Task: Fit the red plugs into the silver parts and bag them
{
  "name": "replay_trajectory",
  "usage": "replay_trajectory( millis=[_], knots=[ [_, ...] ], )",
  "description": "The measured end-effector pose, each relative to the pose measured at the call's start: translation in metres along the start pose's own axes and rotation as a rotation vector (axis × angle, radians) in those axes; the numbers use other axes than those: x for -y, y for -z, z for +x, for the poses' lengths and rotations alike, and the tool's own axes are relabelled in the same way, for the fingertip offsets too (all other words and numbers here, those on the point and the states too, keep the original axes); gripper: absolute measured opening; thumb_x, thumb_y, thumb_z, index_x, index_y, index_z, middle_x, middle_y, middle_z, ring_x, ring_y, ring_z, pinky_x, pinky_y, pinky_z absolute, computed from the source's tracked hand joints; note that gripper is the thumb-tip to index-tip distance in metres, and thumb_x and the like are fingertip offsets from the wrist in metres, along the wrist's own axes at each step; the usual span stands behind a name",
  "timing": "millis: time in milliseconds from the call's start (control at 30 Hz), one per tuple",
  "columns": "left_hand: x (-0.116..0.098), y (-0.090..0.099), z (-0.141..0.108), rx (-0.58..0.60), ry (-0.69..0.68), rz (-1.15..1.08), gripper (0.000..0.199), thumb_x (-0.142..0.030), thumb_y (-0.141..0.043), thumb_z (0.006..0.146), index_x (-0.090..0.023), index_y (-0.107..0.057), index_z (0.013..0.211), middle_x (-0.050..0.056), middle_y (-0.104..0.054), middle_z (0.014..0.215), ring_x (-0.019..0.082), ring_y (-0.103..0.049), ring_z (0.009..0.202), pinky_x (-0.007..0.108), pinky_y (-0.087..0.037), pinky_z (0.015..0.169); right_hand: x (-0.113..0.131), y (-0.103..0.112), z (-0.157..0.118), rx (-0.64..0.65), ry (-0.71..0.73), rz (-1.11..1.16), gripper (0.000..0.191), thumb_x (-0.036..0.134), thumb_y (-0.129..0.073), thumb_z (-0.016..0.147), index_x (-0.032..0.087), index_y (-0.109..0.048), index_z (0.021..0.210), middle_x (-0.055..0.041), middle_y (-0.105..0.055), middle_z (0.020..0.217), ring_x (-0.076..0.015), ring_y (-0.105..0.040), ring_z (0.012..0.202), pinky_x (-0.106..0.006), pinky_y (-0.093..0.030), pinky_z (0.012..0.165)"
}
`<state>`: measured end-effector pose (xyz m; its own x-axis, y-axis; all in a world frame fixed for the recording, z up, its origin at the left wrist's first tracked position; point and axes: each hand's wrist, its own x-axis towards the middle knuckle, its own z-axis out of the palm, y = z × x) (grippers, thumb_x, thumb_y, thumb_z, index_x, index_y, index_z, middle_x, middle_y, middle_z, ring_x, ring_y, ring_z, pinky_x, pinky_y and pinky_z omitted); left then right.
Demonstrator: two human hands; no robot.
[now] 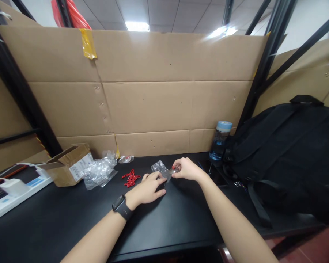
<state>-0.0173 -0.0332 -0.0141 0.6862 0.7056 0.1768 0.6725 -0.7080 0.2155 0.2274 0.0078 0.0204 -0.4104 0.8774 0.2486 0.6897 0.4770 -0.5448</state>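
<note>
A small clear plastic bag (159, 166) lies on the black table, with its right part between my two hands. My left hand (149, 188), with a black watch on its wrist, rests at the bag's near left side, fingers apart and touching the plastic. My right hand (188, 170) is closed at the bag's right end, pinching a small red and clear item whose shape is partly hidden. Left of my left hand lies a pile of red cords (131, 178). Further left is a heap of crumpled clear bags (100, 171).
An open cardboard box (67, 166) and a white power strip (34, 186) stand at the left. A blue-lidded bottle (219, 142) and a black backpack (285, 157) are at the right. Another small bag (125, 159) lies near the cardboard wall (153, 106).
</note>
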Motion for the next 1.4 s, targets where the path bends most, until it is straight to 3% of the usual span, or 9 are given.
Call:
replay_trajectory(
  millis=[200,367,533,700,800,967,1200,1400],
  knots=[
    [-0.003,-0.001,0.0,0.034,-0.042,-0.043,0.047,-0.049,-0.05,0.097,-0.037,-0.05,0.143,0.008,-0.05,0.143,0.03,-0.049,0.131,0.049,-0.036,0.106,0.001,-0.005,-0.002,0.094,-0.022,-0.129,0.018,0.021,-0.075,0.062,0.021,-0.071,0.079,0.0005,-0.074,0.074,-0.0154,-0.066,0.067,-0.022,-0.043,0.06],
    [-0.001,-0.004,0.0,0.076,-0.018,-0.044,0.049,-0.05,-0.048,0.098,-0.042,-0.045,0.146,0.008,-0.042,0.154,0.034,-0.039,0.141,0.057,-0.033,0.109,-0.008,-0.011,0.0,0.095,-0.075,-0.246,0.028,0.03,-0.085,0.057,0.022,-0.072,0.08,-0.0012,-0.074,0.08,-0.0183,-0.067,0.073,-0.023,-0.041,0.061],
    [0.0,-0.003,0.0,0.101,0.003,-0.037,0.049,-0.054,-0.046,0.098,-0.045,-0.044,0.147,0.008,-0.034,0.161,0.036,-0.03,0.147,0.062,-0.031,0.11,-0.01,-0.014,0.001,0.086,-0.067,-0.23,0.025,0.028,-0.085,0.058,0.021,-0.071,0.078,-0.0015,-0.074,0.078,-0.0171,-0.067,0.071,-0.022,-0.042,0.062],
    [0.001,-0.003,0.0,0.126,0.021,-0.052,0.05,-0.055,-0.046,0.098,-0.046,-0.043,0.147,0.006,-0.031,0.163,0.036,-0.027,0.148,0.064,-0.028,0.112,-0.005,-0.008,0.001,0.165,-0.051,-0.16,0.014,0.023,-0.078,0.063,0.02,-0.074,0.077,0.0006,-0.072,0.07,-0.0145,-0.065,0.064,-0.021,-0.042,0.057],
    [0.001,-0.003,0.0,0.137,0.022,-0.06,0.05,-0.054,-0.046,0.098,-0.046,-0.042,0.147,0.004,-0.03,0.163,0.036,-0.027,0.149,0.064,-0.026,0.113,-0.003,-0.007,0.0,0.179,-0.043,-0.152,0.02,0.018,-0.077,0.063,0.021,-0.077,0.082,0.0007,-0.073,0.071,-0.0148,-0.066,0.065,-0.021,-0.043,0.059],
    [-0.001,0.0,-0.001,0.145,0.028,-0.077,0.05,-0.053,-0.048,0.097,-0.045,-0.044,0.146,0.004,-0.031,0.163,0.034,-0.026,0.149,0.063,-0.027,0.112,-0.005,-0.014,0.002,0.151,-0.034,-0.105,0.022,0.013,-0.074,0.065,0.022,-0.077,0.085,0.001,-0.074,0.073,-0.015,-0.068,0.068,-0.021,-0.044,0.061],
    [0.003,0.0,-0.002,0.12,0.021,-0.089,0.05,-0.052,-0.052,0.096,-0.044,-0.047,0.145,0.004,-0.027,0.165,0.035,-0.025,0.15,0.061,-0.026,0.114,-0.003,-0.024,0.007,0.004,-0.091,-0.174,0.017,0.018,-0.08,0.063,0.021,-0.072,0.078,0.001,-0.073,0.077,-0.0139,-0.066,0.07,-0.021,-0.04,0.061],
    [0.005,-0.001,-0.002,0.127,0.013,-0.089,0.05,-0.052,-0.051,0.096,-0.045,-0.046,0.146,0.002,-0.023,0.166,0.035,-0.023,0.151,0.061,-0.026,0.114,-0.003,-0.023,0.007,0.087,-0.039,-0.075,0.021,0.027,-0.084,0.063,0.021,-0.07,0.078,0.0026,-0.073,0.073,-0.0128,-0.065,0.067,-0.02,-0.04,0.06]
  ],
)
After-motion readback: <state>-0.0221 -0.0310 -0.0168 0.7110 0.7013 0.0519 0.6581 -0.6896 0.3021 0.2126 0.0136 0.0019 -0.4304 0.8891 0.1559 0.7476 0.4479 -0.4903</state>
